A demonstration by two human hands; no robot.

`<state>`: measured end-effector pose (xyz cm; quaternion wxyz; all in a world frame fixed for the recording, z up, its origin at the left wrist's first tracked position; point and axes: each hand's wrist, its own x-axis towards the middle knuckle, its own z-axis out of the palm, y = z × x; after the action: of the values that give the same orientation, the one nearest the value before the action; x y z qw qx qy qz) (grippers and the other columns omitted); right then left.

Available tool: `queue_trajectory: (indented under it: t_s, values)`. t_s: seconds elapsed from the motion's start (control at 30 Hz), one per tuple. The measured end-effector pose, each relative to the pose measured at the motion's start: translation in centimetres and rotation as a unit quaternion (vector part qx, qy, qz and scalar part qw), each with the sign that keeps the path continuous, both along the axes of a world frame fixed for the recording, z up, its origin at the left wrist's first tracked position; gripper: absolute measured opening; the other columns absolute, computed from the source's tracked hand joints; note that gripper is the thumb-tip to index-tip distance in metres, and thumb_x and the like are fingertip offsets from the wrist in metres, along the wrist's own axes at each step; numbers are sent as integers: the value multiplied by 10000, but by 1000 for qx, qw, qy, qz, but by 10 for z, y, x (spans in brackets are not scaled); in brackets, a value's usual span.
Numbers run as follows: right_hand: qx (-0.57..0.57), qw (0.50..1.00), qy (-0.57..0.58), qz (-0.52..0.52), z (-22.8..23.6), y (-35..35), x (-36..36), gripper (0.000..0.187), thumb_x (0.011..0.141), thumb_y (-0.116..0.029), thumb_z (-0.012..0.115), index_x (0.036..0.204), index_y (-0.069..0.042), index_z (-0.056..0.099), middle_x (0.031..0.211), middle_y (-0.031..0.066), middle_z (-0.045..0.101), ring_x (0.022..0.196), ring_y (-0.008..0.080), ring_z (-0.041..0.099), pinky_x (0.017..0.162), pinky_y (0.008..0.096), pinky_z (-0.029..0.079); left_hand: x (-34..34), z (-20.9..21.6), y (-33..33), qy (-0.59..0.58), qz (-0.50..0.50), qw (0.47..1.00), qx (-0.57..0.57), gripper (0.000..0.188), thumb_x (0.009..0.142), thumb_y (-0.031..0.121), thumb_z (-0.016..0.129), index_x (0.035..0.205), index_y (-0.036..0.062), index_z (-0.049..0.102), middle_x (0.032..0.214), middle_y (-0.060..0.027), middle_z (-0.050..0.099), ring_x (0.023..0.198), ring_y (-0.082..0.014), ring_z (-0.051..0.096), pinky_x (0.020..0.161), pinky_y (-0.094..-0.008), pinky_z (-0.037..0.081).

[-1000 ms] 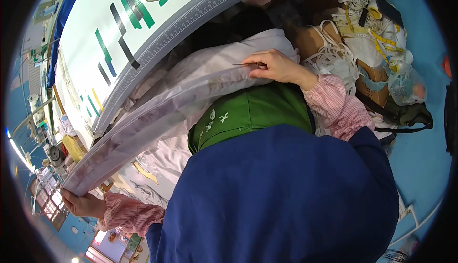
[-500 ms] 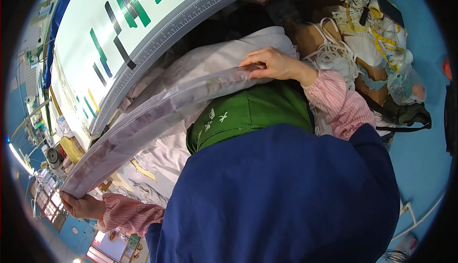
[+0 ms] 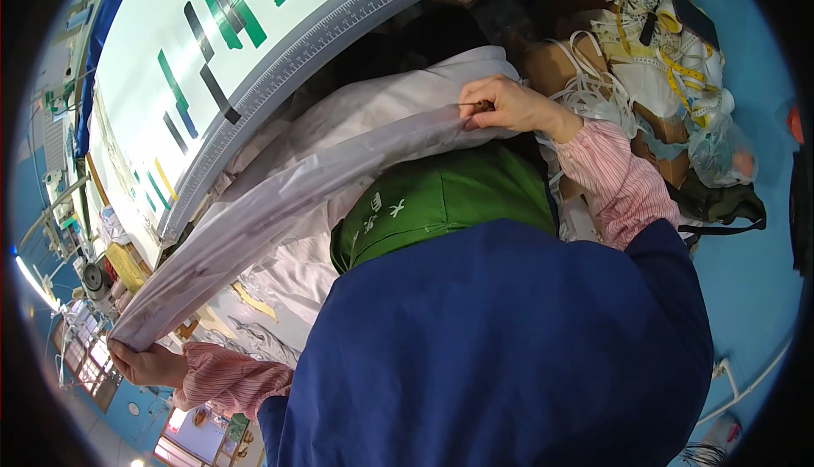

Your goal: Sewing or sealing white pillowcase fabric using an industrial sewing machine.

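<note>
- In the head view, my left hand (image 3: 146, 364) at the lower left pinches one end of a long, pale, sheer cloth band (image 3: 288, 191).
- My right hand (image 3: 517, 107), right of upper centre, is closed at the fingertips on the band's other end and a small, slim, dark tool (image 3: 483, 105); I cannot tell its kind.
- The band crosses from lower left to upper centre, over a heap of pale cloth (image 3: 398, 86) and just above my green apron (image 3: 424, 200).
- I judge that the tool's tip could snag or pierce the thin cloth, since both share one grip.
- If either pinch loosens, the band could sag or twist; lengthwise creases already run along it.
- A pull could also drag up the loose heap, as it lies so close underneath.
- The ruler-marked rim (image 3: 297, 73) of the white table (image 3: 131, 111) curves from upper centre to the left; lifting the band that way risks catching it.
- White loops of cord (image 3: 585, 77) at the upper right limit my right hand's outward swing.
- Blue floor (image 3: 738, 314) shows along the right, beyond my sleeve.
</note>
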<state>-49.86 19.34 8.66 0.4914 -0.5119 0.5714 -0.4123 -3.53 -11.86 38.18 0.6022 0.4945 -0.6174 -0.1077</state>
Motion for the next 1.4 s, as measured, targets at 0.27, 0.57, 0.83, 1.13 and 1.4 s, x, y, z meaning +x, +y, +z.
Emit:
queue_trajectory:
  t_s: [0.27, 0.57, 0.83, 1.13, 1.4]
  values:
    - [14, 1000, 5, 9, -5, -8, 5, 133, 783, -49, 675, 879, 38, 645, 892, 60, 651, 740, 162, 582, 693, 283, 462, 4, -1, 2, -16, 13, 1000, -7, 305, 889, 213, 675, 1008, -66, 650, 978, -132, 646, 862, -214, 626, 749, -311, 567]
    - [-59, 990, 31, -121, 19, 23, 4, 93, 773, -3, 692, 837, 22, 630, 872, 67, 628, 733, 148, 590, 646, 250, 459, 41, -42, -25, -49, -13, 996, 78, 249, 903, 170, 624, 998, -60, 647, 963, -164, 666, 811, -252, 663, 660, -353, 602]
    - [-155, 966, 104, -178, 36, 39, 21, 87, 805, -21, 690, 816, 10, 610, 839, 93, 638, 681, 186, 609, 601, 266, 481, 109, -118, -62, 21, 3, 978, 205, 265, 878, 215, 691, 1028, -2, 671, 938, -69, 673, 790, -154, 623, 658, -287, 545]
    - [-91, 955, 187, -210, 49, 46, 21, 164, 776, 16, 698, 790, 2, 535, 695, 91, 536, 606, 203, 557, 544, 304, 440, 110, -129, -51, 21, -18, 978, 205, 252, 885, 185, 676, 1048, -6, 669, 951, -74, 672, 827, -167, 625, 726, -281, 536]
    - [-116, 926, 302, -193, 73, 44, 13, 144, 796, 69, 655, 924, 14, 618, 733, 86, 528, 582, 155, 501, 494, 262, 375, 93, -128, -34, 73, -105, 979, 157, 165, 920, 100, 600, 1007, -22, 668, 916, -92, 680, 798, -155, 629, 740, -279, 533]
